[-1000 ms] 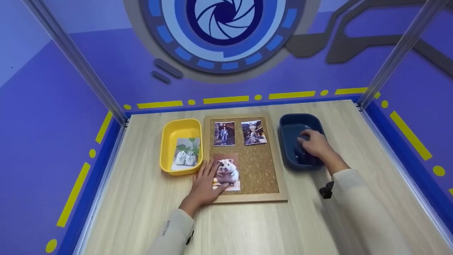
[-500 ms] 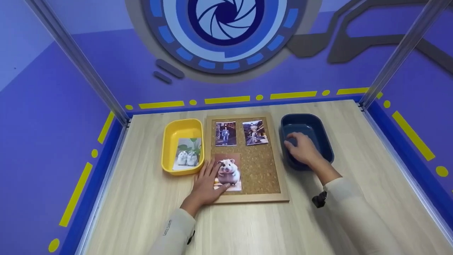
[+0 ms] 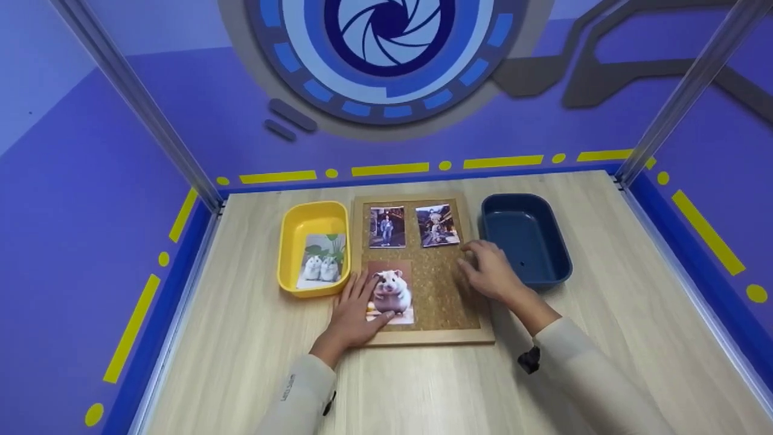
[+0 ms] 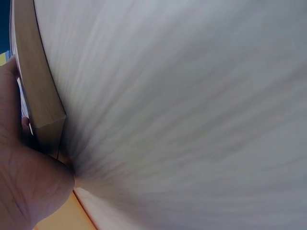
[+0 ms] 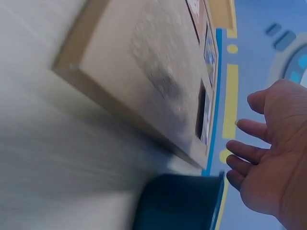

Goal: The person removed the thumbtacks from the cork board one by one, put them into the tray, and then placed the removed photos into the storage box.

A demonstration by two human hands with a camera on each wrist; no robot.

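My left hand [image 3: 352,317] lies spread over the left edge of a framed corkboard [image 3: 444,290], fingers and thumb on a hamster photo [image 3: 392,293]. In the left wrist view, that hand [image 4: 29,182] lies against the board's wooden frame [image 4: 41,81]. Over the board's right edge hovers my right hand [image 3: 492,275], its fingers bent and thumb near the forefinger. The right wrist view shows this hand [image 5: 283,148] with loosely bent fingers; whether something small sits at its fingertips cannot be made out. Two photos of people, one left [image 3: 387,227] and one right [image 3: 437,225], are on the board's upper part.
A yellow bin [image 3: 288,248] left of the board holds a photo of two hamsters [image 3: 321,263]. Right of the board stands a dark blue bin [image 3: 525,241] with a tiny dark speck inside. Purple panels [image 3: 392,145] enclose the wooden table [image 3: 416,386] at back and sides.
My right hand has come out of the dark blue bin and moved left to the corkboard's right edge. My left hand has stayed on the hamster photo.
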